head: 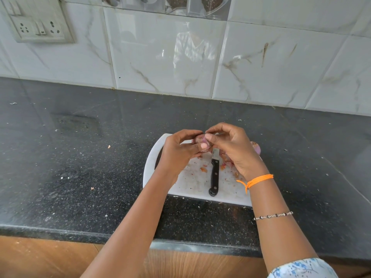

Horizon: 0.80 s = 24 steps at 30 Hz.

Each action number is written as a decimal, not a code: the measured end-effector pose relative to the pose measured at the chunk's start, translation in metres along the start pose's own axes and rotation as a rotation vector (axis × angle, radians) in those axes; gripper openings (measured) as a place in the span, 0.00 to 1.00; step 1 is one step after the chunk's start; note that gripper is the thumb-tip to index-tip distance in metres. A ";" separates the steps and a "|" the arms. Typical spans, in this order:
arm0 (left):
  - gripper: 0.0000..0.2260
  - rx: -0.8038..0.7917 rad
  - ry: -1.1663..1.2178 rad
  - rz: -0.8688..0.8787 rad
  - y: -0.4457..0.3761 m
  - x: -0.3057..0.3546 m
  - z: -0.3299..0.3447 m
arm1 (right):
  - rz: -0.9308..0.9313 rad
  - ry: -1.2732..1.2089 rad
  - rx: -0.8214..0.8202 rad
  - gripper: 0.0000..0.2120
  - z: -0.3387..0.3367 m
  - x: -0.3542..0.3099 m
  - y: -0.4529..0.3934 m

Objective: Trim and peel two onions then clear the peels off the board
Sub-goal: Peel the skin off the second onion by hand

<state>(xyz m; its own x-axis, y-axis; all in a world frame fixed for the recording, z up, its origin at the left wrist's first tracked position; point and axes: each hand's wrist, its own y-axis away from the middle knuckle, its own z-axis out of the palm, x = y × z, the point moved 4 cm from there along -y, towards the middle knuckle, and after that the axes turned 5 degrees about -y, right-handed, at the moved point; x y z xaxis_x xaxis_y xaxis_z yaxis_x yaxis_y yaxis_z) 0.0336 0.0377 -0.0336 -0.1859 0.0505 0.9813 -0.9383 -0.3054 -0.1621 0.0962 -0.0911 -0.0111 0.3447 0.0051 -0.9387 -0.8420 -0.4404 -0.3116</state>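
Above the white plastic cutting board (192, 183), I see both hands clamped on a small purple onion (202, 141): left hand (178, 151) cradling, right hand (230, 145) pinching skin; peeling step, next strip it off

A dark, speckled stone countertop (84, 157) is stretching from the tiled wall to its front edge, carrying a white rectangular plastic cutting board (192, 185) that is lying flat toward the right of centre. Small pale scraps of onion peel (109, 146) are lying scattered on the bare stone to the left of the board, well apart from it, and finer crumbs are dotting the surface around it. A dull smudged patch (75, 122) is showing on the stone further left.
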 end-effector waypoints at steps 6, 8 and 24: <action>0.11 -0.035 0.038 0.013 0.000 0.001 0.001 | -0.036 0.058 0.167 0.08 -0.006 0.002 -0.004; 0.11 -0.043 0.062 0.016 -0.001 0.002 0.001 | -0.034 0.103 0.177 0.09 -0.009 0.005 -0.005; 0.16 0.022 0.114 -0.053 -0.003 -0.003 -0.005 | 0.081 -0.178 -0.125 0.11 0.002 -0.003 0.003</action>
<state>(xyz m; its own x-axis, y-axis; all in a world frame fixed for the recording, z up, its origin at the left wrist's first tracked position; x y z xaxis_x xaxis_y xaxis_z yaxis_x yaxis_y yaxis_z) 0.0352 0.0430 -0.0363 -0.1694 0.1749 0.9699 -0.9414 -0.3199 -0.1067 0.0916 -0.0911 -0.0099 0.1896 0.1184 -0.9747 -0.8020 -0.5540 -0.2233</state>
